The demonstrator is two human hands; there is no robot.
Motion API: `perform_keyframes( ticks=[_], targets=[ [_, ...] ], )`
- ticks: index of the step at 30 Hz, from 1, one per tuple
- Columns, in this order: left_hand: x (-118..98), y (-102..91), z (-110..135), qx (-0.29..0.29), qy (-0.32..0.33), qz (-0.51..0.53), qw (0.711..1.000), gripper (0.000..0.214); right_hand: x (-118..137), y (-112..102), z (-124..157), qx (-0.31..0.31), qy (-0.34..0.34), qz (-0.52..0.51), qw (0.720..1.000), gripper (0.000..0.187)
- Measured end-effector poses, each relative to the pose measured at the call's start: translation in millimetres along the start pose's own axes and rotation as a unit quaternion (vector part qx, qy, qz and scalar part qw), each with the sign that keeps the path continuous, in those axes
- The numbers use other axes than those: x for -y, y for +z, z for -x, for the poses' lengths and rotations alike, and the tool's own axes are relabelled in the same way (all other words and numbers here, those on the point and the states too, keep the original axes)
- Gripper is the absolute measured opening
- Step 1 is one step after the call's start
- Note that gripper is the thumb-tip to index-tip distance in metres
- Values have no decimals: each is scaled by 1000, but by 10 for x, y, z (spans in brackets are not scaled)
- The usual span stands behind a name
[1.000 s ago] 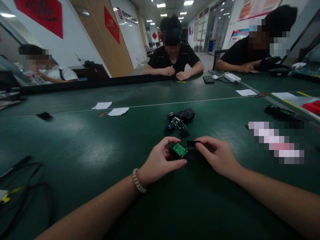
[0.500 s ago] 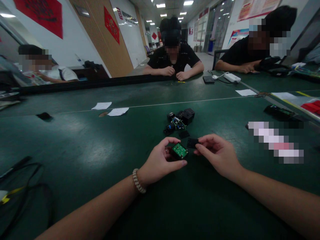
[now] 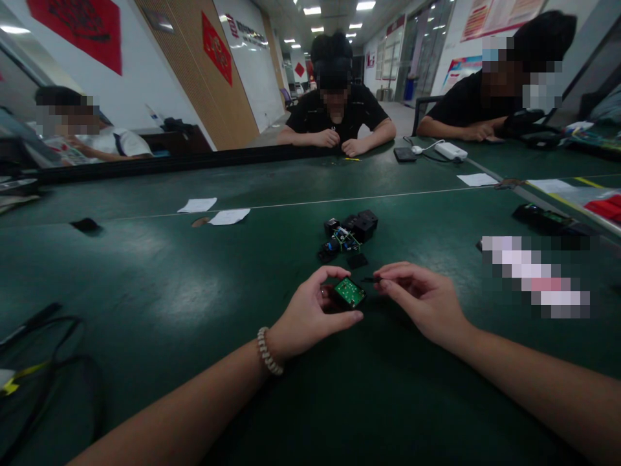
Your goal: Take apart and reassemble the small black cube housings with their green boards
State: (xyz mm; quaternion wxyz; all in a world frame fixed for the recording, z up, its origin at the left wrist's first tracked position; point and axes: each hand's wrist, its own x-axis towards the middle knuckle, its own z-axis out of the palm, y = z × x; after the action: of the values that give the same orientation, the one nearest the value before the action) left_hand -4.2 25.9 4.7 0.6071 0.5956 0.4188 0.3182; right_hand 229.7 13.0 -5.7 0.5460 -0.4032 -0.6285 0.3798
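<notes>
My left hand (image 3: 317, 304), with a beaded bracelet at the wrist, grips a small black case with a green circuit board (image 3: 350, 293) facing up inside it. Between the thumb and fingers of my right hand (image 3: 420, 291) is a thin black cover plate (image 3: 371, 279), seen nearly edge-on. The plate's tip is close to the case's right side, apart from it. Just beyond my hands lie another flat black plate (image 3: 358, 261) and a cluster of black housings (image 3: 365, 225) with loose circuit boards (image 3: 347, 240) on the green table.
Papers (image 3: 229, 217) lie at the left middle of the green table (image 3: 160, 336). Black cables (image 3: 53, 362) are at the near left. A blurred-out object (image 3: 533, 275) lies to the right. Across the table a person (image 3: 339, 116) leans on the edge, with others at both sides.
My right hand has tilted the black plate from showing its flat face to nearly edge-on. The case in my left hand has stayed in place.
</notes>
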Motion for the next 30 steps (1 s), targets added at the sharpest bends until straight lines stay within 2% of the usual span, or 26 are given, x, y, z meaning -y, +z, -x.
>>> perform_keyframes(
  ticks=[11, 15, 21, 30],
  targets=[
    [5, 11, 5, -5, 9, -3, 1000, 67, -16, 10, 52, 51, -56, 16, 997, 12],
    [8, 12, 4, -7, 12, -4, 1000, 68, -17, -1, 51, 68, -75, 57, 993, 10],
    [9, 7, 4, -2, 5, 11, 1000, 67, -13, -10, 29, 66, -108, 114, 985, 19],
    [5, 30, -21, -11, 21, 57, 998, 63, 2, -9, 32, 73, -86, 116, 987, 15]
  ],
)
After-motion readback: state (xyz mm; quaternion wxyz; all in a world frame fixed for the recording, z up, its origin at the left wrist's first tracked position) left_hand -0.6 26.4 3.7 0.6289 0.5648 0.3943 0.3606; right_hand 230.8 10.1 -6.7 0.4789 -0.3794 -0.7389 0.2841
